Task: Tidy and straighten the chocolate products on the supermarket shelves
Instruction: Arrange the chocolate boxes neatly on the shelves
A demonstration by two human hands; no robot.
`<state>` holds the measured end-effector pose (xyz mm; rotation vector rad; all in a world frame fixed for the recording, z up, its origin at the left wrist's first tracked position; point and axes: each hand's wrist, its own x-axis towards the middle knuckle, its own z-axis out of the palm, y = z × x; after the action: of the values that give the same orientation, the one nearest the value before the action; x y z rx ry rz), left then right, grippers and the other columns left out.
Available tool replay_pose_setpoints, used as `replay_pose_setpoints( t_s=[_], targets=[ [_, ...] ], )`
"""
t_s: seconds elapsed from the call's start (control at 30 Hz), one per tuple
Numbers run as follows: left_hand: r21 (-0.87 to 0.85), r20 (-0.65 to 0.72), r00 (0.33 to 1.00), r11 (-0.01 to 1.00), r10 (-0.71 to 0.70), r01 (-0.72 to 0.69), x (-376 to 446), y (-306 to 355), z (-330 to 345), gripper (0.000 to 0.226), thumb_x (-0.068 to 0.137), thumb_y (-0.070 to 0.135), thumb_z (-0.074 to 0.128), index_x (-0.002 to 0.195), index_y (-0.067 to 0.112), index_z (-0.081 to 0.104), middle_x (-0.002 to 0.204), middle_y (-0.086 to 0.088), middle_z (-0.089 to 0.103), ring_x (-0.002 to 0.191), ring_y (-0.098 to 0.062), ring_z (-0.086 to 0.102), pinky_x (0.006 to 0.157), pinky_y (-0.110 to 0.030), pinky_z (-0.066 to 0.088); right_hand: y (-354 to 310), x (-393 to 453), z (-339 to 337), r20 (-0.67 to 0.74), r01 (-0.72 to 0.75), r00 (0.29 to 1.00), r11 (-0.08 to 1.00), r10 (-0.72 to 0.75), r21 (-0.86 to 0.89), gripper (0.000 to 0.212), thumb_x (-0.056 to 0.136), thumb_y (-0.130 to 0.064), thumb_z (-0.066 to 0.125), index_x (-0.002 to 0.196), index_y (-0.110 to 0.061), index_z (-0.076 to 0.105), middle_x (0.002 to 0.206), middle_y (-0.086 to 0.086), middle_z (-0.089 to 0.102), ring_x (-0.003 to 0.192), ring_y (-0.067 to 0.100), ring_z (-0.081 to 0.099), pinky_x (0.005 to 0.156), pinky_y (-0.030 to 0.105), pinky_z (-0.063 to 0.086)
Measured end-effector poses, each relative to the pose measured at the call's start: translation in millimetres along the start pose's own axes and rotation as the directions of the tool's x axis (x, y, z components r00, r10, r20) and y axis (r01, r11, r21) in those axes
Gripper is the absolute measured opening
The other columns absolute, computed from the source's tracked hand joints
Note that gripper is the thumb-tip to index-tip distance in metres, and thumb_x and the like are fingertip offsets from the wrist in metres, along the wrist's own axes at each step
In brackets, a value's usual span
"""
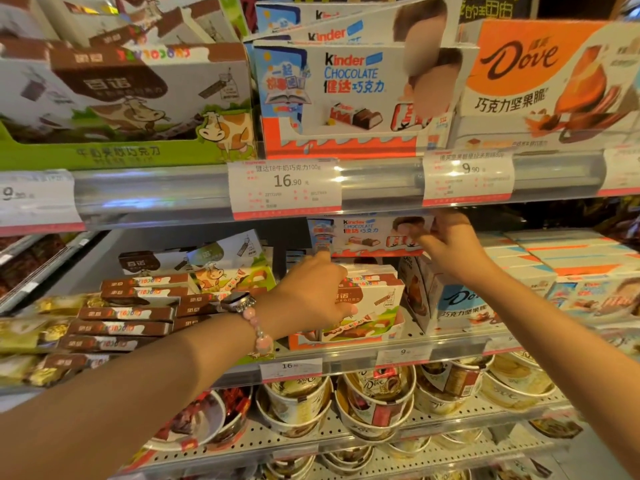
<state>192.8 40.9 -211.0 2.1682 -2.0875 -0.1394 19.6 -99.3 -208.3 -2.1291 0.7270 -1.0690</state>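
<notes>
- The scene is a supermarket aisle: metal shelves in tiers, each front edge a clear rail (381, 183) carrying price tags (285, 188).
- Top shelf: a cow-print box (131, 95) at left, a Kinder display box (346, 98) in the middle, an orange Dove box (547, 88) at right.
- Middle shelf is grey perforated metal; brown bars (124, 313) lie stacked at left, gold-wrapped sweets (31, 330) beside them, flat packs (568, 251) piled at right.
- The right hand (450, 244) pinches the right end of a Kinder pack (367, 235), held upright just under the upper rail, at the back of the middle shelf.
- The left hand (311, 289), with a watch and pink bead bracelet on its wrist, curls its fingers round a white-and-brown carton (377, 299) standing in an orange tray (346, 337).
- A blue Dove carton (460, 303) stands just right of that tray.
- Bottom shelf: round Dove tubs (381, 393) in rows on perforated metal.
</notes>
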Motion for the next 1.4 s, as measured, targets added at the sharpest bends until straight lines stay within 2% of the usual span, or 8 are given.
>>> replay_pose_setpoints(
  t_s=[0.23, 0.4, 0.53, 0.67, 0.8, 1.0, 1.3, 1.4],
  targets=[
    [0.003, -0.013, 0.999, 1.000, 0.030, -0.030, -4, 3, 0, 0.054, 0.084, 0.047, 0.061, 0.127, 0.014, 0.052, 0.127, -0.006, 0.037, 0.122, -0.024, 0.036, 0.102, -0.036, 0.035, -3, 11, 15, 0.217, -0.025, 0.975, 0.999, 0.034, -0.046, 0.022, 0.090, -0.010, 0.058, 0.110, -0.020, 0.055, 0.110, -0.003, 0.057, 0.098, 0.011, 0.056, 0.076, 0.015, 0.045],
    [-0.011, -0.001, 1.000, 1.000, 0.029, -0.029, -3, 2, 1, 0.044, 0.084, 0.046, 0.062, 0.113, 0.014, 0.057, 0.117, -0.005, 0.038, 0.116, -0.022, 0.040, 0.096, -0.035, 0.040, -4, 22, 20, 0.561, -0.112, 0.786, 0.953, 0.259, -0.283, 0.012, 0.094, -0.029, 0.051, 0.102, -0.034, 0.058, 0.104, -0.009, 0.062, 0.095, 0.012, 0.059, 0.077, 0.026, 0.044],
    [-0.015, -0.008, 0.999, 0.999, 0.046, -0.046, 1, -1, 1, 0.045, 0.083, 0.047, 0.062, 0.114, 0.015, 0.057, 0.105, 0.003, 0.033, 0.110, -0.018, 0.041, 0.090, -0.030, 0.041, -10, 40, 17, 0.621, 0.077, 0.727, 0.864, 0.293, -0.498, 0.023, 0.099, -0.026, 0.041, 0.116, -0.027, 0.057, 0.118, 0.000, 0.057, 0.106, 0.019, 0.054, 0.086, 0.029, 0.041],
    [-0.052, 0.000, 1.000, 0.998, 0.028, -0.028, 8, -6, -3, 0.046, 0.081, 0.047, 0.066, 0.113, 0.015, 0.060, 0.108, 0.003, 0.037, 0.100, -0.013, 0.045, 0.081, -0.024, 0.042, -12, 37, 20, 0.559, 0.133, 0.773, 0.784, 0.301, -0.607, 0.040, 0.100, -0.032, 0.037, 0.138, -0.020, 0.042, 0.142, 0.004, 0.042, 0.127, 0.020, 0.040, 0.097, 0.028, 0.031],
    [-0.176, 0.015, 0.999, 0.984, -0.030, 0.032, 10, -12, -6, 0.041, 0.079, 0.043, 0.069, 0.110, 0.017, 0.063, 0.109, 0.004, 0.043, 0.090, -0.011, 0.052, 0.078, -0.027, 0.049, -21, 7, 15, 0.355, 0.161, 0.935, 0.905, -0.012, -0.394, 0.047, 0.094, -0.043, 0.046, 0.137, -0.025, 0.043, 0.140, 0.000, 0.047, 0.123, 0.013, 0.045, 0.094, 0.021, 0.036],
    [-0.388, 0.007, 0.999, 0.920, -0.052, 0.051, 9, -16, -18, 0.026, 0.080, 0.039, 0.069, 0.098, 0.021, 0.061, 0.096, 0.003, 0.061, 0.088, -0.013, 0.060, 0.078, -0.034, 0.053, -34, -20, 17, 0.529, 0.136, 0.848, 0.978, -0.034, -0.156, 0.048, 0.080, -0.029, 0.071, 0.124, -0.031, 0.049, 0.110, -0.023, 0.055, 0.102, -0.005, 0.056, 0.079, 0.006, 0.046],
    [-0.380, -0.284, 0.947, 0.924, -0.152, 0.034, -36, -46, -36, 0.034, 0.079, 0.050, 0.064, 0.101, 0.031, 0.047, 0.091, 0.018, 0.055, 0.084, 0.002, 0.054, 0.070, -0.012, 0.043, -44, -26, 24, 0.314, 0.007, 0.948, 0.991, -0.049, 0.133, 0.034, 0.088, -0.014, 0.060, 0.118, -0.027, 0.049, 0.111, -0.007, 0.059, 0.096, -0.005, 0.061, 0.064, 0.013, 0.052],
    [-0.272, -0.226, 0.962, 0.958, -0.150, 0.086, -72, -69, -44, 0.047, 0.065, 0.072, 0.054, 0.096, 0.037, 0.053, 0.099, 0.019, 0.055, 0.094, -0.002, 0.053, 0.080, -0.025, 0.045, -47, -29, 30, 0.177, 0.052, 0.981, 0.987, -0.079, 0.152, 0.035, 0.087, -0.016, 0.061, 0.119, -0.024, 0.049, 0.113, 0.003, 0.060, 0.101, 0.006, 0.062, 0.070, 0.018, 0.054]
  ],
)
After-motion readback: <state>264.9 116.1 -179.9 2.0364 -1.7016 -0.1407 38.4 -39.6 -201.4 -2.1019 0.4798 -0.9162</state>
